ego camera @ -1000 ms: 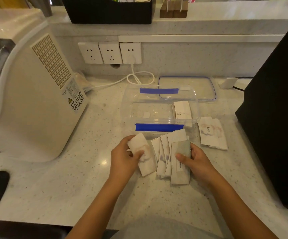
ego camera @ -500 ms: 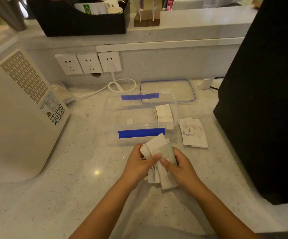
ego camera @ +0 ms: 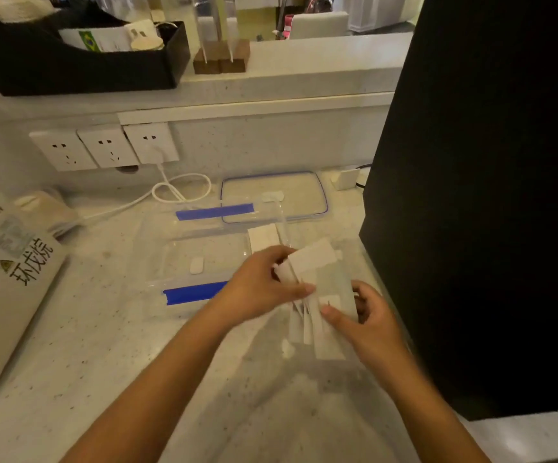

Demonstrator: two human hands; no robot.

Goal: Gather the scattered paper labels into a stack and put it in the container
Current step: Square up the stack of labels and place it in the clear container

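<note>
A loose bunch of white paper labels is held above the counter, just right of the clear plastic container with blue tape strips. My left hand grips the bunch from the left, thumb on top. My right hand holds it from the right and below. A few labels stand inside the container at its right end. The labels that lay right of the container are hidden behind the held bunch.
The container's clear lid lies behind it. A tall black object stands close on the right. A white appliance fills the left, with wall sockets and a coiled white cable at the back.
Both hands have drawn the fanned labels together into one bunch, lifted it off the counter and carried it rightward and toward the container's right end. The head camera has moved closer and tilted up.
</note>
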